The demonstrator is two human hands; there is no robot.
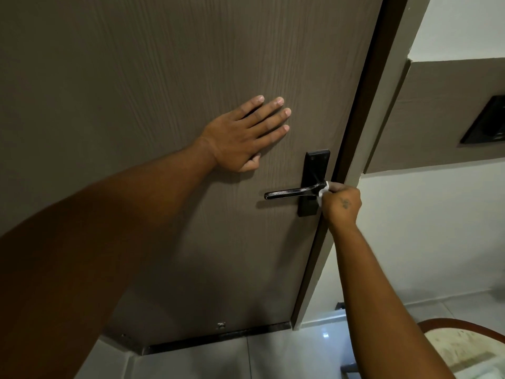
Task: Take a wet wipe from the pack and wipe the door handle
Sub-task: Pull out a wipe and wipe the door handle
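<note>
Two risks I see: left hand [240,135], flat and empty, could shove the door [136,77]; right hand [343,202], pinching the wipe [323,191] at the handle [289,193] pivot, probably skips the lever tip.

One grey-brown wood-grain door [136,77] is counted; one black lever door handle [293,192] is seen on one black rectangular backplate [314,165] by the door's right edge; one small white wet wipe [323,190] is counted; two bare hands are seen, left hand [246,135] and right hand [344,203]; one black wall panel [486,121] is seen.
</note>
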